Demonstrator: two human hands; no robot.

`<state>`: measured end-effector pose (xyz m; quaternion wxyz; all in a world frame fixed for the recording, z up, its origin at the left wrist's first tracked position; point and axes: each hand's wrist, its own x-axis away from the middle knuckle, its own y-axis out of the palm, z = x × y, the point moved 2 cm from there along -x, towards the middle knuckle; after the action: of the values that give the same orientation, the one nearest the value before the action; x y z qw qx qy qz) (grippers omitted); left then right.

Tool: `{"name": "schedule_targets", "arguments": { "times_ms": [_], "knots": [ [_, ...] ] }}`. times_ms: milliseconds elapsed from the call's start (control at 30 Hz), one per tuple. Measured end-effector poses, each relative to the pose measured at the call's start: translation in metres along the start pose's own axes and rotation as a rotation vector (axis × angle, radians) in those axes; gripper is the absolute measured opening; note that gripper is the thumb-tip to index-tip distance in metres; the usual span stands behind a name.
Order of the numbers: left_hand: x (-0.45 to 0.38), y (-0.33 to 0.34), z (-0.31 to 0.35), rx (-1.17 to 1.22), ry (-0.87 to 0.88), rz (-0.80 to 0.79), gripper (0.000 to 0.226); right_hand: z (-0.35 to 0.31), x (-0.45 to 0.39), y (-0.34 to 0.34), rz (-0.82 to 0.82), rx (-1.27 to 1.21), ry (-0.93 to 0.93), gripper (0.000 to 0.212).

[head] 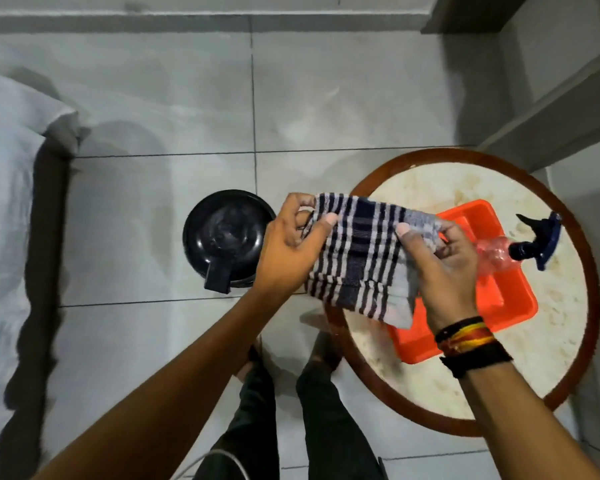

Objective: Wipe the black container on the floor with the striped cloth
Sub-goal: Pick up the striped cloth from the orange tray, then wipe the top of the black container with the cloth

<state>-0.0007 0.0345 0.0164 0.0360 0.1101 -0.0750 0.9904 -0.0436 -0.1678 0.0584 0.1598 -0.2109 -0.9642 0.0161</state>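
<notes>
A round black container (224, 233) with a lid and a handle stands on the tiled floor, seen from above. To its right, above the floor, both hands hold a folded cloth with dark blue and white stripes (361, 258). My left hand (290, 249) pinches the cloth's left edge and partly overlaps the container's right rim in the view. Holding the cloth's right edge is my right hand (444, 268), its wrist wearing black, red and yellow bands. The cloth hangs over the left rim of a round table and does not touch the container.
A round table (565, 341) with a brown rim and pale top stands on the right. On it lie an orange tray (510, 296) and a clear spray bottle with a blue trigger (530, 245). A white-sheeted bed (4, 202) fills the left. My feet stand below the container.
</notes>
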Motion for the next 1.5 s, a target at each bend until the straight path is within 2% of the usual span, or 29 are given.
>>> {"name": "schedule_targets", "arguments": {
  "times_ms": [100,300,367,600,700,800,833,900,967,1000,1067,1200,1300,1433,1500],
  "knots": [
    [0.010,-0.036,-0.028,0.038,-0.131,0.107,0.028,0.016,-0.003,0.048,-0.070,0.109,0.097,0.021],
    [0.030,-0.107,-0.097,0.000,-0.314,0.376,0.027,0.074,-0.007,0.147,-0.297,0.417,0.191,0.031],
    [0.031,-0.123,-0.126,-0.013,-0.368,0.388,0.027,0.101,-0.014,0.177,-0.338,0.549,0.171,0.030],
    [-0.003,-0.140,-0.225,-0.125,-0.476,0.259,0.017,0.196,-0.066,0.239,-0.282,0.837,0.092,0.028],
    [-0.018,-0.136,-0.263,-0.265,-0.489,0.179,0.026,0.235,-0.093,0.257,-0.268,0.932,0.029,0.027],
    [-0.018,-0.136,-0.286,-0.452,-0.414,0.294,0.022,0.260,-0.110,0.275,-0.272,0.947,-0.046,0.038],
    [-0.017,-0.136,-0.291,-0.540,-0.368,0.326,0.033,0.266,-0.111,0.280,-0.288,0.957,-0.081,0.048],
    [-0.013,-0.138,-0.305,-0.693,-0.365,0.299,0.076,0.280,-0.099,0.287,-0.330,1.013,-0.122,0.069],
    [-0.013,-0.138,-0.320,-0.746,-0.460,0.159,0.127,0.296,-0.081,0.290,-0.346,1.082,-0.143,0.081],
    [-0.013,-0.137,-0.324,-0.753,-0.497,0.102,0.145,0.304,-0.072,0.289,-0.348,1.124,-0.163,0.084],
    [-0.027,-0.138,-0.334,-0.733,-0.551,0.065,0.164,0.319,-0.068,0.294,-0.329,1.183,-0.197,0.088],
    [-0.052,-0.141,-0.345,-0.668,-0.594,0.088,0.175,0.340,-0.085,0.308,-0.303,1.220,-0.179,0.093],
    [-0.050,-0.141,-0.355,-0.643,-0.514,0.139,0.175,0.350,-0.091,0.311,-0.295,1.278,-0.221,0.093],
    [-0.052,-0.142,-0.363,-0.677,-0.498,0.123,0.173,0.351,-0.099,0.329,-0.229,1.358,-0.248,0.087],
    [-0.053,-0.142,-0.365,-0.680,-0.502,0.116,0.174,0.346,-0.108,0.349,-0.242,1.420,-0.324,0.082]
  ]
}}
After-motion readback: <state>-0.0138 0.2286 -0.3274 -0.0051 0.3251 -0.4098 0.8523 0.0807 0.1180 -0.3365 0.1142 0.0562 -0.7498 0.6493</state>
